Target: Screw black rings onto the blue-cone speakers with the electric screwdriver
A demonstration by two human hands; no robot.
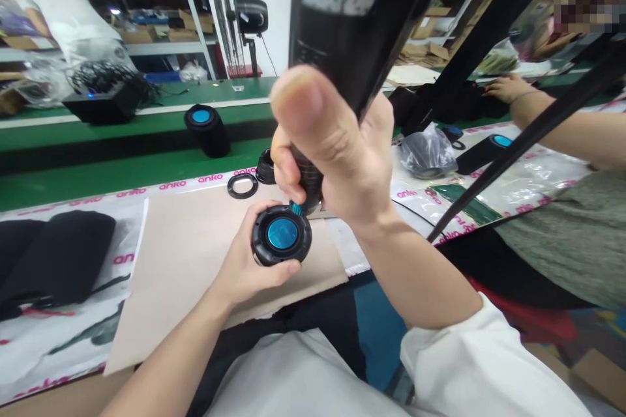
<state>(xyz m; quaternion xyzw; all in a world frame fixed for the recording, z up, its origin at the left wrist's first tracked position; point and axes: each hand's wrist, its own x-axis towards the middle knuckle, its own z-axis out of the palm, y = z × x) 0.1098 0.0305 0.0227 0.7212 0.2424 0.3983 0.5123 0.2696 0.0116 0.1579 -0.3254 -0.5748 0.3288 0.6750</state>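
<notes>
My left hand (254, 260) is wrapped round a black round speaker (264, 251), its end with the shiny blue disc facing up. In my right hand (337, 156) is a black electric screwdriver (337, 45), held upright with the thumb along its body. A teal piece (296, 208) at the tool's lower end is at the speaker's far rim; whether it touches a screw cannot be made out. Just beyond lie a black ring (242, 186) and a dark round part (265, 166), partly hidden by my right hand.
Beige cardboard (180, 260) covers the bench before me. Black fabric pieces (63, 254) lie left. Another speaker (208, 130) stands on the green conveyor (147, 150). At right are a plastic bag (428, 150), a lying speaker (482, 153), a slanting black bar (533, 124) and a co-worker's arm (562, 127).
</notes>
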